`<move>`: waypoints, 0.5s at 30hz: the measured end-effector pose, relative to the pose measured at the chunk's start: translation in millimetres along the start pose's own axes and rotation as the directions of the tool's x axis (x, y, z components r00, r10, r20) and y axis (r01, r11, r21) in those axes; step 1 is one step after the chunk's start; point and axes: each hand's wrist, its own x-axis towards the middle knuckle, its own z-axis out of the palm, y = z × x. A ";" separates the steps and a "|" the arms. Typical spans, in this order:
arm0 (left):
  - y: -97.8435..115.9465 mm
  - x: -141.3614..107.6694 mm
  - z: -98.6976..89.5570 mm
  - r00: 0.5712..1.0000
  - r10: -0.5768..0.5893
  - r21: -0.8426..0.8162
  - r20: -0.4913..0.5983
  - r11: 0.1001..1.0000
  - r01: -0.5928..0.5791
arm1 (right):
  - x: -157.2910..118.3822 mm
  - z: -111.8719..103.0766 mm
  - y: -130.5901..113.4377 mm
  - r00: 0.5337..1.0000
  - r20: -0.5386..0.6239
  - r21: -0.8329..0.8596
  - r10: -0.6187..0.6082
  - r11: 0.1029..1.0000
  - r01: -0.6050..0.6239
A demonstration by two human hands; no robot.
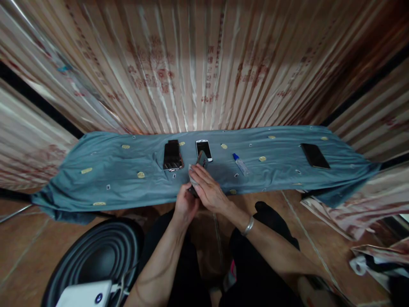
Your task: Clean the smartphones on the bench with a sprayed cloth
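Observation:
Both hands meet over the front middle of the cloth-covered bench. My left hand [187, 204] is closed around the lower end of a dark phone [202, 159], whose upper end sticks out past my fingers. My right hand [208, 187] lies over that phone, its fingers together and pressing a small grey cloth [193, 175] against it. Most of the phone's face is hidden by the fingers. Just beyond the hands lies a white-framed phone [204, 150] with a dark screen. Left of it sit stacked dark phones [172, 154]. To the right is a clear bottle with a blue cap [241, 164].
A dark tablet-like slab [315, 155] lies toward the bench's right end. Blue patterned fabric [128, 187] covers the bench. Pleated curtains [191, 64] stand behind it. A black round stool [99, 251] is at lower left, with a white device [84, 294] on it.

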 end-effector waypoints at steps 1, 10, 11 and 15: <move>0.6 0.0 0.7 1.000 0.015 -0.005 -0.010 1.000 -0.015 | -1.0 1.5 -1.9 1.000 0.004 0.010 -0.005 1.000 0.005; -3.3 -4.3 3.5 0.997 -0.079 0.016 -0.010 0.997 0.080 | 9.4 -8.0 23.1 0.997 -0.030 -0.030 0.067 0.997 -0.068; -4.0 -5.4 3.3 0.995 -0.093 0.028 -0.019 0.995 0.094 | 11.2 -9.4 27.8 0.995 -0.048 -0.037 0.092 0.995 -0.094; -5.8 -9.2 2.8 0.989 -0.147 0.078 0.005 0.986 0.146 | 17.5 -10.2 44.0 0.970 -0.115 -0.042 0.213 0.975 -0.219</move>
